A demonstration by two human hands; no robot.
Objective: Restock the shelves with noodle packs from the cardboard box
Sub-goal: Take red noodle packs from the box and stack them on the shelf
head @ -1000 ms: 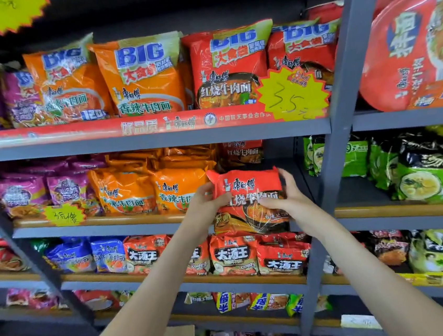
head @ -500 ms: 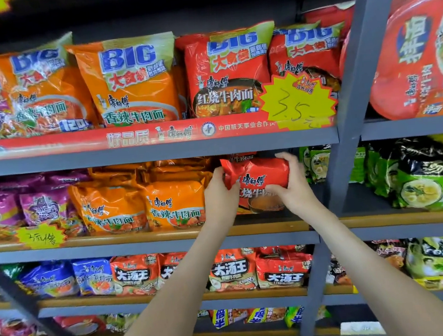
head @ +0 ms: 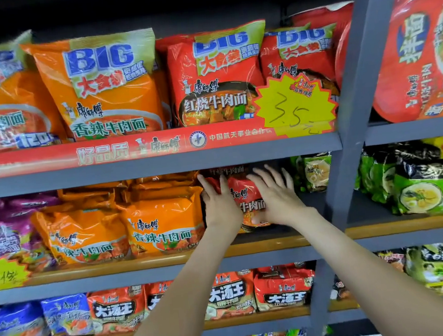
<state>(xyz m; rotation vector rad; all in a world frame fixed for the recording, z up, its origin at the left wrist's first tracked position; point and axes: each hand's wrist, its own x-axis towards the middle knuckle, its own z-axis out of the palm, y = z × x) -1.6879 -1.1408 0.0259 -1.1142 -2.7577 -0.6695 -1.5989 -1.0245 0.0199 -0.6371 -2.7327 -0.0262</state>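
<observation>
– Noodles first: where is the red noodle pack [head: 242, 195]?
– On the middle shelf [head: 277, 244], toward its right end and set back from the front edge. It stands upright with its printed face to us.
– And the hands, do they grip it?
– No, neither one. The left hand [head: 220, 209] lies flat on the pack's left part and the right hand [head: 278, 200] on its right part. All the fingers are straight and spread wide, and the palms rest against the wrapper. The pack shows in the gap between the two hands and a little under the right palm.
– What stands beside it?
– Orange noodle packs [head: 163, 226] are just beside it on the left, past the left hand. Green packs [head: 315, 171] sit near the right hand, close to the grey upright post [head: 350, 159].
– Above and below?
– The upper shelf [head: 159, 163] carries big orange and red bags [head: 107, 84]. A yellow star price tag [head: 294, 105] hangs on its front edge near the right corner. The lower shelf [head: 258, 318] holds a row of red packs [head: 282, 290].
</observation>
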